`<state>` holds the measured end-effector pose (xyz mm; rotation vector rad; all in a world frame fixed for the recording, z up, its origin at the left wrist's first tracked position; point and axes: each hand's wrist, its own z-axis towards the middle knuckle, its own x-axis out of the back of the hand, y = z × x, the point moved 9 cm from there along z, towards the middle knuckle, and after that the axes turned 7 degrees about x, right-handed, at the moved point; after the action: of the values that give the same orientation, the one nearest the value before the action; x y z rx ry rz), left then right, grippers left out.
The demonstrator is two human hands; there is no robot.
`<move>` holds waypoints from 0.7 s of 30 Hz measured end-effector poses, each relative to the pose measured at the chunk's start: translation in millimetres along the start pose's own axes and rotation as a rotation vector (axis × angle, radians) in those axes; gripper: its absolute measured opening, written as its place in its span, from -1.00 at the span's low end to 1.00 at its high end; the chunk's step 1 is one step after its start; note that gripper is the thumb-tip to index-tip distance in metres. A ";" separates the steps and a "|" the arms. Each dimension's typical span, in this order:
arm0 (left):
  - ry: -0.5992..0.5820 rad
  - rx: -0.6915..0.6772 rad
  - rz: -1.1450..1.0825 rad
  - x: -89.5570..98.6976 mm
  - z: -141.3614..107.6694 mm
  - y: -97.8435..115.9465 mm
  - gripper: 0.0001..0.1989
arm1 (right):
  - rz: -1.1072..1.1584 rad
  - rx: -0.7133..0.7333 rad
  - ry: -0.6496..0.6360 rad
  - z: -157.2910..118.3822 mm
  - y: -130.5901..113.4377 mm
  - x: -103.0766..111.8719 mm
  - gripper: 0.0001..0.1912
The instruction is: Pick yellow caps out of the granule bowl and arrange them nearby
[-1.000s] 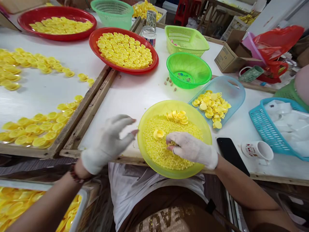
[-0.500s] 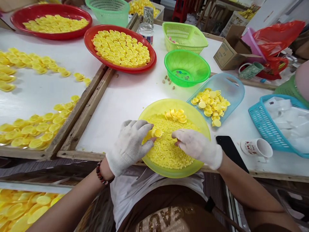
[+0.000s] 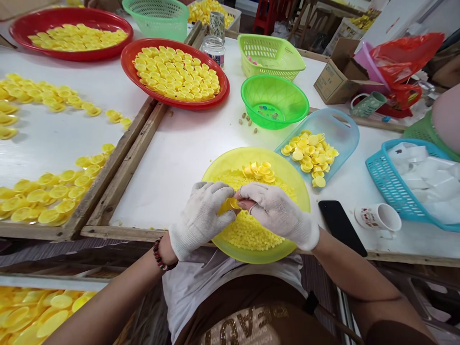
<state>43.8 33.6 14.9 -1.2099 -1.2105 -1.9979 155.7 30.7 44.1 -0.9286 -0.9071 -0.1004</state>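
My left hand (image 3: 203, 218), in a white knit glove with bare fingertips, grips a small yellow plastic cup (image 3: 234, 203) over the yellow bowl (image 3: 216, 163). My right hand (image 3: 278, 211), gloved likewise, meets it there with thumb and finger pinched at the cup's mouth; whatever is in that pinch is hidden. Below both hands the bowl is filled with small yellow pellets (image 3: 251, 237). Several yellow cups (image 3: 259, 171) lie on the pellets at the bowl's far side. Just beyond the bowl, a translucent blue board (image 3: 343, 136) carries a heap of more yellow cups (image 3: 309, 153).
A black phone (image 3: 341, 227) and a white mug (image 3: 377, 218) stand to the right, beside a blue basket (image 3: 383, 165). Behind are a green bowl (image 3: 247, 103) and red trays of yellow cups (image 3: 176, 72). A wooden strip (image 3: 122, 167) divides the table on the left.
My right hand has moved left from above the pellets to the cup in my left hand. The left hand keeps its hold; the view has shifted slightly.
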 end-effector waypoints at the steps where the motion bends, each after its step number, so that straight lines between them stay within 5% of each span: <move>1: 0.009 -0.002 -0.019 0.6 -0.7 -0.3 -0.81 | 0.049 -0.031 0.016 -0.3 1.9 1.7 -0.76; 6: 0.072 0.000 -0.151 6.8 -6.1 -4.2 -0.76 | 0.145 -0.196 0.045 -16.7 29.7 10.0 -0.70; 12: 0.221 0.090 -0.255 43.2 -18.3 -36.7 -0.77 | -0.301 -0.155 -0.339 -43.0 48.2 -41.6 -0.74; 17: 0.399 0.392 -0.053 116.8 -42.5 -145.9 -0.79 | -0.282 -0.042 -0.412 -49.2 38.0 -62.1 -0.74; 21: 0.481 0.793 0.218 184.2 -87.9 -250.4 -0.67 | -0.256 -0.031 -0.336 -38.5 46.3 -30.9 -0.71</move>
<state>-273.8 80.1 51.0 -0.4111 -1.3372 -1.3106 180.5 22.5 -18.3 -0.8682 -1.3383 -0.1815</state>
